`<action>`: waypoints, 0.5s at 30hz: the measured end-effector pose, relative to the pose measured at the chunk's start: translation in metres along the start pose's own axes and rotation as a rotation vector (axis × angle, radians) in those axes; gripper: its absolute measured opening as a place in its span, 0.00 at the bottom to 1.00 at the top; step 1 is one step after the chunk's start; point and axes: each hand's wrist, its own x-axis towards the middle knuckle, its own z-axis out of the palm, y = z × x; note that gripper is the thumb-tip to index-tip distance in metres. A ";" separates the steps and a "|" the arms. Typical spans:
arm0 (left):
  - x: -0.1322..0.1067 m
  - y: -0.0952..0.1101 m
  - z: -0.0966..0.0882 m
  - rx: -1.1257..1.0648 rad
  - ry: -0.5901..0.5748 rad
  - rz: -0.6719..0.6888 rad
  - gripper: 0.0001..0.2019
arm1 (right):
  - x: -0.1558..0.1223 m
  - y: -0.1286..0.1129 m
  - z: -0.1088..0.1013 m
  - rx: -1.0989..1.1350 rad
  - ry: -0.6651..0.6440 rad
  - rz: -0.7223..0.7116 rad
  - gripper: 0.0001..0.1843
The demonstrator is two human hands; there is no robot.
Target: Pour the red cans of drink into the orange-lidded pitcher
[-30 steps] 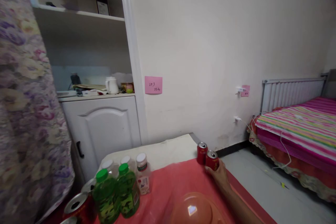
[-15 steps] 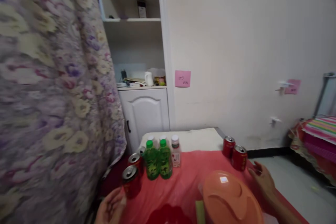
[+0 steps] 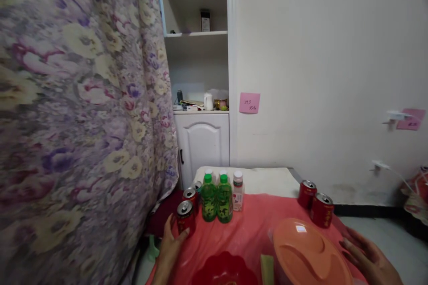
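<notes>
My left hand [image 3: 171,242] reaches to a red can [image 3: 186,218] at the table's left edge, with its fingers curled around the can's base. A second red can [image 3: 191,197] stands just behind it. My right hand [image 3: 368,257] hovers with fingers spread at the right, beside a round orange lid [image 3: 309,254], and holds nothing. Two more red cans [image 3: 322,210] stand at the table's far right, beyond that hand. Two green bottles [image 3: 217,199] and a small white-capped bottle [image 3: 238,191] stand in the middle.
The table wears a red cloth [image 3: 250,231] with a white cloth [image 3: 264,178] at its far end. A red bowl [image 3: 224,271] sits at the near edge. A flowered curtain [image 3: 76,120] hangs close on the left. A white cupboard [image 3: 202,142] with shelves stands behind.
The view has swung left. My right hand let go of the far-right can and drew back beside the orange lid. My left hand came up and closed on the near left can.
</notes>
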 end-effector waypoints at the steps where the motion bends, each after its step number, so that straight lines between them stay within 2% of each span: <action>1: 0.002 -0.006 0.002 -0.020 -0.026 -0.006 0.56 | 0.005 0.007 -0.001 0.019 -0.013 -0.013 0.63; 3: 0.004 -0.015 0.006 -0.056 -0.073 -0.009 0.57 | 0.019 0.022 -0.003 0.035 -0.028 -0.036 0.60; 7: 0.005 -0.022 0.014 -0.061 -0.115 0.021 0.52 | 0.040 0.039 -0.007 0.052 -0.015 -0.062 0.46; 11: 0.008 -0.018 0.018 0.017 -0.055 0.030 0.51 | 0.045 0.038 -0.006 0.116 -0.021 0.021 0.42; 15: 0.003 -0.005 0.018 0.124 0.017 0.015 0.45 | 0.034 0.033 0.001 0.061 -0.022 -0.085 0.39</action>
